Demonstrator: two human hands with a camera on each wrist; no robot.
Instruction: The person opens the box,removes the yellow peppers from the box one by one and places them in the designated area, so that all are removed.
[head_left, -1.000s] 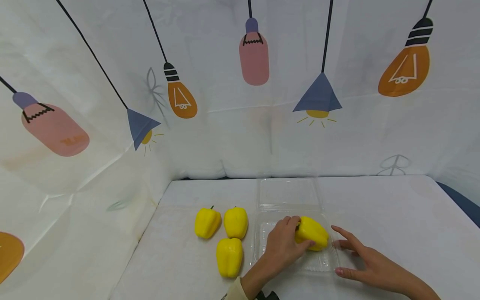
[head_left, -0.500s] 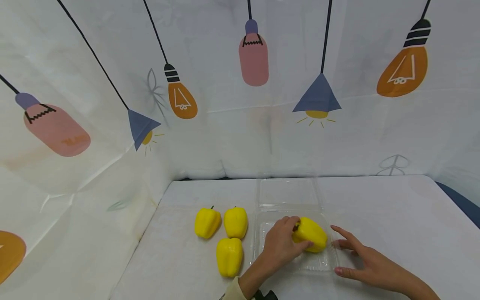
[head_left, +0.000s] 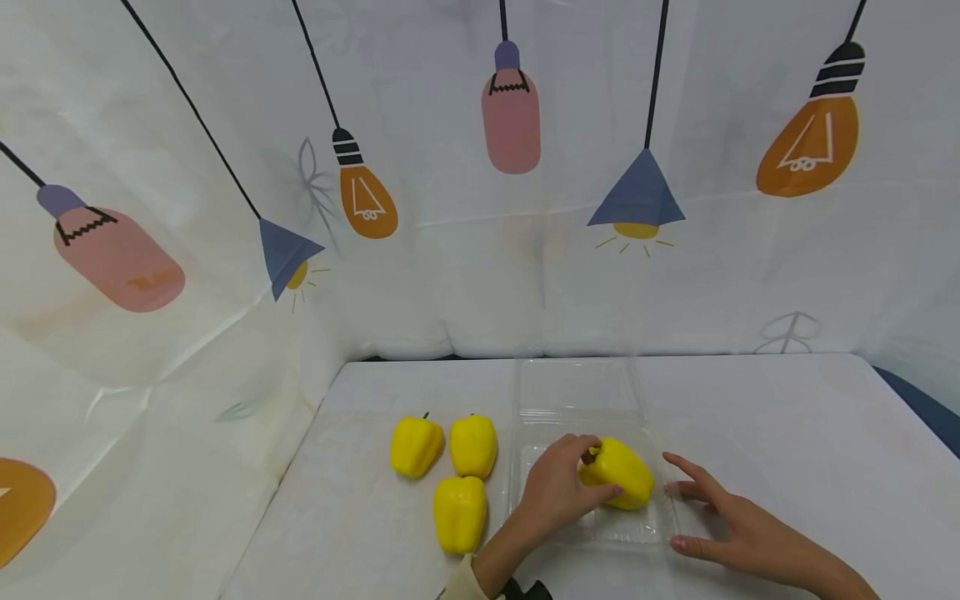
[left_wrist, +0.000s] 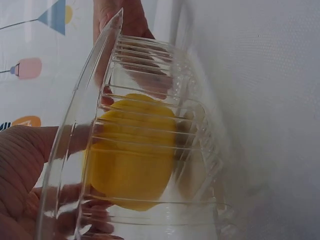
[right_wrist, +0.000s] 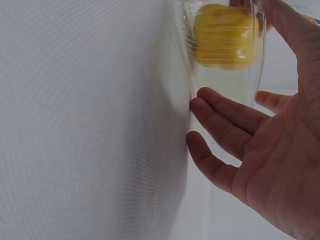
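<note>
My left hand (head_left: 558,487) grips a yellow bell pepper (head_left: 626,473) by its stem end, inside the base of a clear plastic clamshell box (head_left: 647,529). The pepper lies tilted, stem toward the left. In the left wrist view, the pepper (left_wrist: 135,155) shows through the box's ribbed wall, with the left thumb and fingers around it. My right hand (head_left: 731,529) is spread at the box's right side, fingertips right at the wall. The right wrist view shows that hand (right_wrist: 270,155) with fingers extended and low over the tabletop, nothing gripped.
Three more yellow bell peppers stand left of the box: one at the far left (head_left: 416,447), one beside it (head_left: 472,446) and one nearer (head_left: 459,515). The box's lid (head_left: 576,383) lies folded back on the white table (head_left: 787,433). A lamp-printed curtain (head_left: 450,275) hangs behind.
My left hand and the pepper have shifted slightly left and toward me within the box. The right hand stays beside the box, and the other peppers have not moved.
</note>
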